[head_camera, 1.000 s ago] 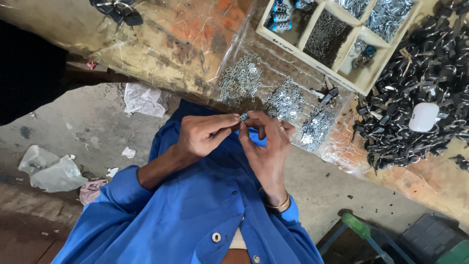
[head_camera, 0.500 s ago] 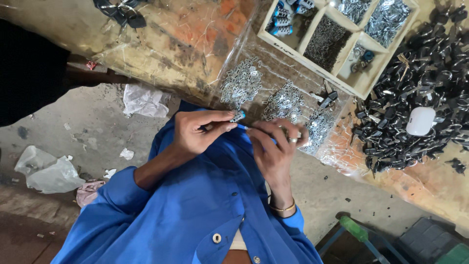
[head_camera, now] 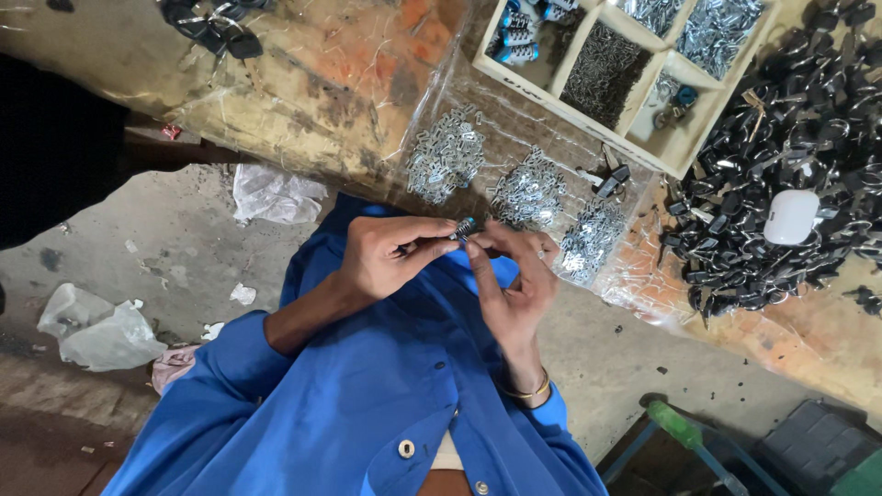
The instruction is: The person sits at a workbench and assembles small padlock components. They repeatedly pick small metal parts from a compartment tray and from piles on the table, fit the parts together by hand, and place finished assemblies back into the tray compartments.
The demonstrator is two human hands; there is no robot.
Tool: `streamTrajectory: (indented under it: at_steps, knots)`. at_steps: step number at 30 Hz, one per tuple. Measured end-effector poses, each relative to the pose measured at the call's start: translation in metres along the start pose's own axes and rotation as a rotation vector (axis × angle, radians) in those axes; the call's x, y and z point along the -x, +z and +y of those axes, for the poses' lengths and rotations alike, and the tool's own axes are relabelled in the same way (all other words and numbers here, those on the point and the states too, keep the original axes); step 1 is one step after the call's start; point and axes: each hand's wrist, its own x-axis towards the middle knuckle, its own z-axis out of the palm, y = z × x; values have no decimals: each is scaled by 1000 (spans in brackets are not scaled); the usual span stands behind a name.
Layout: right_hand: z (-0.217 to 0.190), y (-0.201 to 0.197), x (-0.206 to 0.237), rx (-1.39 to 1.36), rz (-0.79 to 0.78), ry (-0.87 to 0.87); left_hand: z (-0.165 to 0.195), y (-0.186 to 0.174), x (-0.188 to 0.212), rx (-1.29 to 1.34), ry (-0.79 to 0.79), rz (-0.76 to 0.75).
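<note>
A small dark-and-silver metal part (head_camera: 464,228) is pinched between the fingertips of the left hand (head_camera: 381,257) and the right hand (head_camera: 514,280), both grips clenched on it, just off the near edge of the worn, stained counter (head_camera: 312,92), above the blue shirt. Open floor is seen to the left. Three heaps of small silver metal pieces (head_camera: 528,193) lie on clear plastic sheeting near the edge. Beyond them a pale compartmented wooden tray (head_camera: 643,87) is set, beside a pile of black metal parts (head_camera: 781,156) topped by one white rounded object (head_camera: 790,216).
</note>
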Motion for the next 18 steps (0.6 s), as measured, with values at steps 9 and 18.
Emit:
streamTrajectory:
  at_steps: [9, 18]
  knots:
    - [-13, -15, -11, 381, -119, -39, 1, -7, -2, -260, 374, -87]
    - [0, -54, -34, 207, -392, -172, 22, -3, -27, -9, 375, -264]
